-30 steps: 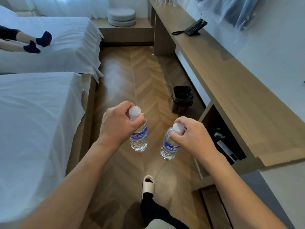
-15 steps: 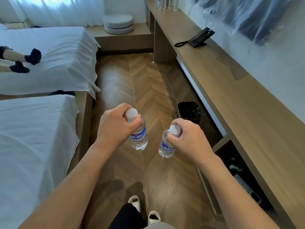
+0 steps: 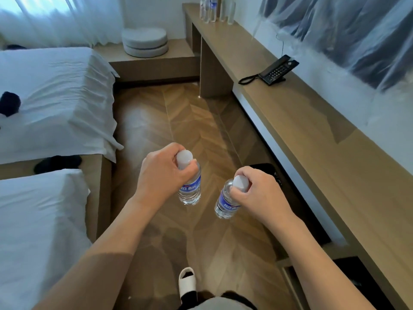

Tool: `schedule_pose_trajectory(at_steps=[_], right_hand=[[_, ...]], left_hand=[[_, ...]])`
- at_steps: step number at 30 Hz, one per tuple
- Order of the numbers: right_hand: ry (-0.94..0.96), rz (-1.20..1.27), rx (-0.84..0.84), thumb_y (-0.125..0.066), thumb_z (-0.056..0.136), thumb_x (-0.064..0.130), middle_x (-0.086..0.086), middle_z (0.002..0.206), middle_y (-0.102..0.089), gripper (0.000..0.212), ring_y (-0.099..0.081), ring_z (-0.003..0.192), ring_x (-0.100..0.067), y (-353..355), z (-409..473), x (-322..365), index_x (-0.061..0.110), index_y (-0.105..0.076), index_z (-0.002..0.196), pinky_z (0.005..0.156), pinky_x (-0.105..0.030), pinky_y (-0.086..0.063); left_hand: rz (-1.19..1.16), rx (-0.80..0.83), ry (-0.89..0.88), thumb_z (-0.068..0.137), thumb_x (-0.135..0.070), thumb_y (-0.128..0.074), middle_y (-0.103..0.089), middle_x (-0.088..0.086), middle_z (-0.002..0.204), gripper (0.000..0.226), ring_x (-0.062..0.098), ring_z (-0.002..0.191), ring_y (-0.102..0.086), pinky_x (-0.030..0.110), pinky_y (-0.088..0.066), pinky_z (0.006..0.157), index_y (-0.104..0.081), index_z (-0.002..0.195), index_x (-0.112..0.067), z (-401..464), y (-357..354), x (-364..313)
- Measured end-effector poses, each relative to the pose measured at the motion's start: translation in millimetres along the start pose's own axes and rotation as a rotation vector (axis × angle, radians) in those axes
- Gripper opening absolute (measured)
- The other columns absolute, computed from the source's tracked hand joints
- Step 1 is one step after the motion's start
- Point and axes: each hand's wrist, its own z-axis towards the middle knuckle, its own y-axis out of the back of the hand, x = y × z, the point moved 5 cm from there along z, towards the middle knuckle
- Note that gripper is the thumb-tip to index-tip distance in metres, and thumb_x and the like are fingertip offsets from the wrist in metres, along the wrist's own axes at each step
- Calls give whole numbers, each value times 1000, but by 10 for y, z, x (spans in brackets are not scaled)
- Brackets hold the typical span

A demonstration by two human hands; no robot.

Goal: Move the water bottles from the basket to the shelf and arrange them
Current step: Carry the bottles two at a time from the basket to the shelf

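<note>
The herringbone-patterned brown wooden floor (image 3: 196, 121) filled the middle of the room. Two beds with white sheets (image 3: 51, 95) stood along the left side. A long light-wood shelf (image 3: 312, 135) ran along the right wall and reached away to the far end of the room. Two stacked round grey cushions (image 3: 145, 42) sat on a low wooden bench by the curtained window. A black desk telephone (image 3: 276, 71) rested on the shelf, and a group of clear plastic bottles (image 3: 215, 10) stood upright at the shelf's far end.

The left hand (image 3: 161, 175) was curled around the neck of a clear water bottle with a blue label and white cap (image 3: 190, 186), which hung upright above the floor. The right hand (image 3: 259, 193) gripped the neck of a second clear blue-labelled water bottle (image 3: 225, 202), tilted slightly with its base toward the left. The two bottles hung near each other without touching, well apart from the shelf. A white slipper (image 3: 187, 279) showed on the floor below.
</note>
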Motion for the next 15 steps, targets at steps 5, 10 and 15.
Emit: schedule_pose_trajectory(at_steps=[5,10,15], right_hand=[[-17,28,-23,-63,74,35,7,84,-61,16,-59,74,-11,-45,805,208,29,-59,88,61,-29,-52],[-21,24,-20,-62,73,37,8,85,-61,18,-59,76,-12,-200,1720,264,29,-60,88,64,-31,-52],[-8,29,4,-63,73,40,9,84,-61,20,-61,78,-13,-326,2753,214,29,-61,90,67,-36,-57]], left_hand=[[-23,-17,20,75,-39,-72,-51,-13,57,20,13,59,-54,28,-43,60,-60,75,-23,807,-28,312],[-23,0,31,76,-37,-71,-52,-15,59,17,9,58,-53,27,-43,59,-60,75,-25,1611,-195,622],[-35,7,47,77,-36,-73,-52,-14,58,18,6,55,-52,19,-36,54,-59,74,-26,2504,-472,891]])
